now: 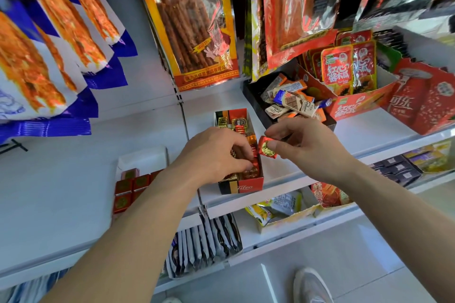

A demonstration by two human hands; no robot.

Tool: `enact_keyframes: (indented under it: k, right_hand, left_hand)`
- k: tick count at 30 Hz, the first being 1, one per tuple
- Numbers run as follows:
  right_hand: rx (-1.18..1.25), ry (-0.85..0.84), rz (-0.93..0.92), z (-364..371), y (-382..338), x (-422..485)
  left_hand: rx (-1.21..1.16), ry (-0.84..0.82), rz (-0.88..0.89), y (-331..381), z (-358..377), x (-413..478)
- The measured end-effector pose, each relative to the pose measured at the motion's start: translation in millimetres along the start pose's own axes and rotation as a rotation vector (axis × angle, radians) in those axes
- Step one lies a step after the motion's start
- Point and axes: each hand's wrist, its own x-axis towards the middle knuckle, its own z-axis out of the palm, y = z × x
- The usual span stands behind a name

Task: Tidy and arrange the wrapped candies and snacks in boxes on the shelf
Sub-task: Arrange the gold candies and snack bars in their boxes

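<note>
Running white shelf boards (61,174) diagonally across the middle of the frame, backing onto a pale back panel (147,98) at centre left. Showing glossy pale floor (349,283) at lower right, catching bright, even light.

hands (216,152): 2 | red candy (267,149) in right grip: 1 | Tileo box (248,187): 1 | shoes (310,286): 2

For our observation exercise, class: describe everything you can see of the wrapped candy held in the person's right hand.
The candy is small and blocky, in shiny red foil with a round gold emblem facing the camera. The right hand pinches it between thumb and fingertips, tilted, just right of the narrow red box.
</note>
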Motion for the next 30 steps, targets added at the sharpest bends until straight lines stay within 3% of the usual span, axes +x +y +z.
enact_keyframes:
  k: [5,8,14,25,30]
  right_hand:
    - [0.094,-0.031,-0.011,-2.2,-4.9,-1.2]
    - [0.110,-0.084,-0.039,-1.0,-8.5,-0.1]
    - [-0.048,-0.184,-0.069,13.7,-16.2,0.4]
    - [-0.085,-0.096,-0.042,36.5,-23.1,-4.1]
    - [-0.274,-0.113,-0.145,31.6,-19.3,-4.9]
  left_hand:
    - [0.132,0.008,0.037,-3.8,4.7,1.1]
    - [-0.023,0.007,0.055,-10.5,0.4,-0.4]
    - [-0.169,0.266,-0.021,-29.0,-7.0,-10.6]
    - [-0.211,0.248,-0.057,-31.5,2.2,-2.3]
    - [-0.256,0.327,-0.038,-29.4,2.2,1.0]
